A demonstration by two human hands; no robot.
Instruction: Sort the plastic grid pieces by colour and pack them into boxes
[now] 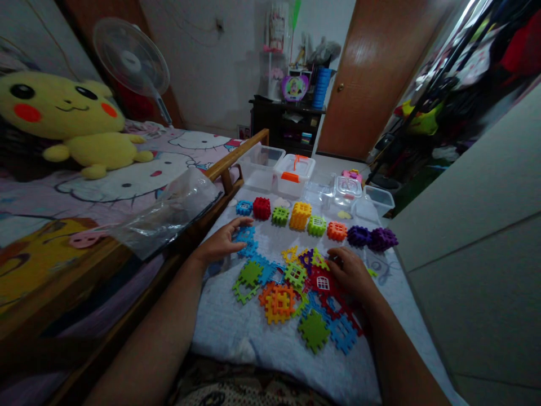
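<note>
My left hand (222, 241) lies open on a pale cloth (236, 332), fingertips touching a blue waffle tile (247, 241). On the right edge of a loose pile of flat waffle tiles (291, 296) rests my right hand (350, 273), its curled fingers over a red tile with a white window (322, 282); what it grips, if anything, is hidden. Beyond the pile stands a row of assembled cubes: blue (244, 207), red (261, 208), green (279, 216), yellow (300, 215), green (316, 225), orange (337, 230) and purple (372, 238).
Clear plastic boxes (293, 172) stand behind the cubes. A bed with a wooden rail (230, 160), a clear plastic bag (169, 217) and a yellow plush toy (71, 121) is on the left. A white panel (477, 225) closes the right side. A fan, a dark shelf and a door stand farther back.
</note>
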